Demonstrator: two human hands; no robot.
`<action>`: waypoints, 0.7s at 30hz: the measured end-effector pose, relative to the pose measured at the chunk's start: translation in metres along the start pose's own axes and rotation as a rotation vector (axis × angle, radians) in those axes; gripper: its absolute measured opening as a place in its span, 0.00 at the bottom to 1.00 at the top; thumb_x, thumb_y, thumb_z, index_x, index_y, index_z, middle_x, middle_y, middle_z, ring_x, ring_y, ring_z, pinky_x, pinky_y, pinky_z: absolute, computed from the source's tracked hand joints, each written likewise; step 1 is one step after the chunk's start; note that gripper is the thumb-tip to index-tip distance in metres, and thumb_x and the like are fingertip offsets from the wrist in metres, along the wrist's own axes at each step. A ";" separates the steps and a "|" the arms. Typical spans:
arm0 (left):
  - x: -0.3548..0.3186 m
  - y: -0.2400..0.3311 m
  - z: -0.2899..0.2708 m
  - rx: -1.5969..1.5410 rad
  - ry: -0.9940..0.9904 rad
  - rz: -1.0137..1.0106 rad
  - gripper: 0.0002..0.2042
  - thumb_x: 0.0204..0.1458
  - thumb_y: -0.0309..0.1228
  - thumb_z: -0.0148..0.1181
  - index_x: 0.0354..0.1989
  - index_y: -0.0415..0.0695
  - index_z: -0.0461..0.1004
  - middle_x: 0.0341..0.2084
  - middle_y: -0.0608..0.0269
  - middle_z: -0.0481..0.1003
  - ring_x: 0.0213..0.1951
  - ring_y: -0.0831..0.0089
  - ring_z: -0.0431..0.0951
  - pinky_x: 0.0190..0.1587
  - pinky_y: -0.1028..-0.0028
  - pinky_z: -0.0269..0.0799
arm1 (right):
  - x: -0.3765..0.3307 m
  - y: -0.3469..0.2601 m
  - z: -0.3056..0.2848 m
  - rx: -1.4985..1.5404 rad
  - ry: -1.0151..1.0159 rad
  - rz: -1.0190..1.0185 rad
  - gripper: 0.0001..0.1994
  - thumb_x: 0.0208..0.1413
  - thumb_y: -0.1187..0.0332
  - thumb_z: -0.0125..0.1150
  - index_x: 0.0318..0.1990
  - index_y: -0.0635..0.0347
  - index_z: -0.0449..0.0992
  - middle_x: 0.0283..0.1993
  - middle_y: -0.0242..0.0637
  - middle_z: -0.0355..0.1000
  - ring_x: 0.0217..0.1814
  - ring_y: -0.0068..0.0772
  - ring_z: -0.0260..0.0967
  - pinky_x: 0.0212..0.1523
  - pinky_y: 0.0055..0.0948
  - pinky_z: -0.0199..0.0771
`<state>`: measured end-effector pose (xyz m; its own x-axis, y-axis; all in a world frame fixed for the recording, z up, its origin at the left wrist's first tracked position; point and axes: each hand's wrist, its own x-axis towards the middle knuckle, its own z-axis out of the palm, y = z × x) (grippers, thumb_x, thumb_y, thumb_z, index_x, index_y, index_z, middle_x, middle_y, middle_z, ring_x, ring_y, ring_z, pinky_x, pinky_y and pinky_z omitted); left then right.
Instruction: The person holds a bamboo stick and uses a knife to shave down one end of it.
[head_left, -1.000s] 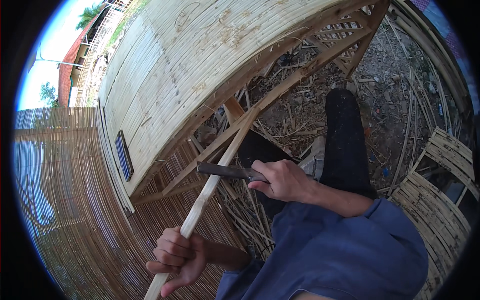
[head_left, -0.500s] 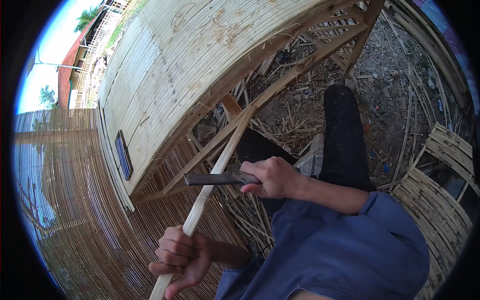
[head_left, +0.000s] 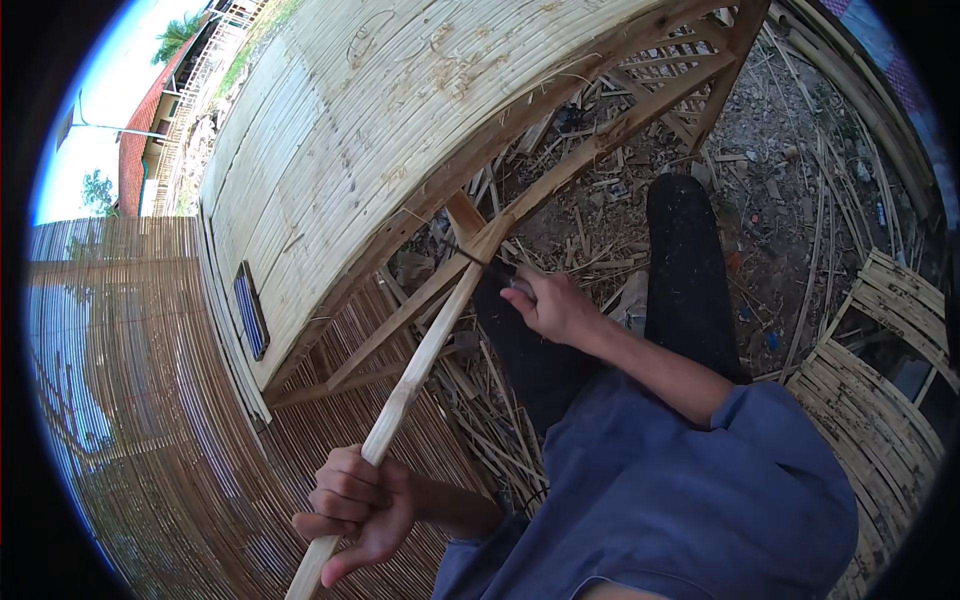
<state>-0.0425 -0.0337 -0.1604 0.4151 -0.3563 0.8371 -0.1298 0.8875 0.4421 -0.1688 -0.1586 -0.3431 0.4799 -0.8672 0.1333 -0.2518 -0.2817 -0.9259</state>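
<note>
A long pale strip of wood or bamboo (head_left: 405,388) slants up from the lower left, its far end against the wooden brace below the table. My left hand (head_left: 355,508) is wrapped round its near part. In my right hand (head_left: 553,306) is the dark handle of a knife (head_left: 497,270). The blade, seen nearly edge-on, lies across the strip close to its far end, by the brace (head_left: 590,150). Whether the edge is biting into the strip cannot be made out.
A bamboo-slat table (head_left: 330,170) with shavings spans the upper left; a phone-like dark slab (head_left: 251,310) lies at its edge. A bamboo screen (head_left: 130,400) stands at left. Offcuts litter the ground (head_left: 780,220). At right is a slatted bamboo piece (head_left: 860,420). My dark-clad legs (head_left: 690,270) are below.
My right hand has moved the knife up and away along the strip, from its middle to near the far end, and the blade has turned. My left hand keeps its grip, shifting slightly.
</note>
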 end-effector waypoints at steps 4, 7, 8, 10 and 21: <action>-0.005 0.003 -0.006 0.011 0.072 0.045 0.26 0.49 0.60 0.41 0.15 0.50 0.50 0.03 0.76 0.48 0.05 0.88 0.44 0.09 0.86 0.39 | 0.005 -0.025 -0.016 -0.089 -0.194 0.047 0.21 0.55 0.51 0.46 0.29 0.64 0.64 0.16 0.49 0.67 0.22 0.55 0.68 0.23 0.44 0.69; 0.000 0.005 -0.004 -0.099 0.050 -0.059 0.28 0.45 0.64 0.40 0.15 0.51 0.49 0.05 0.77 0.44 0.10 0.87 0.40 0.14 0.82 0.36 | -0.018 -0.053 -0.016 0.002 -0.278 -0.158 0.20 0.55 0.51 0.46 0.29 0.63 0.62 0.15 0.46 0.64 0.20 0.52 0.67 0.19 0.41 0.65; 0.001 0.002 -0.006 0.017 0.090 0.023 0.27 0.48 0.61 0.41 0.15 0.50 0.50 0.03 0.76 0.48 0.05 0.88 0.44 0.10 0.86 0.39 | -0.023 -0.057 -0.015 0.057 -0.310 -0.211 0.20 0.55 0.50 0.44 0.29 0.62 0.61 0.15 0.44 0.63 0.21 0.51 0.67 0.19 0.41 0.65; -0.001 0.002 -0.003 0.020 0.075 0.022 0.26 0.48 0.61 0.41 0.15 0.50 0.50 0.03 0.75 0.48 0.05 0.88 0.45 0.09 0.86 0.39 | -0.023 -0.043 -0.009 0.047 -0.242 -0.328 0.21 0.55 0.49 0.44 0.30 0.62 0.62 0.14 0.44 0.63 0.21 0.51 0.67 0.20 0.40 0.66; -0.002 0.003 0.005 -0.013 0.076 -0.010 0.27 0.46 0.63 0.41 0.15 0.51 0.50 0.04 0.76 0.46 0.08 0.87 0.43 0.12 0.84 0.38 | -0.001 -0.020 -0.038 -0.046 -0.295 -0.012 0.19 0.57 0.54 0.43 0.38 0.66 0.64 0.15 0.50 0.65 0.23 0.56 0.67 0.27 0.44 0.66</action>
<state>-0.0483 -0.0315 -0.1590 0.4831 -0.3425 0.8058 -0.1135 0.8880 0.4455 -0.1963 -0.1678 -0.3116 0.7049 -0.7087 0.0296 -0.2794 -0.3158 -0.9068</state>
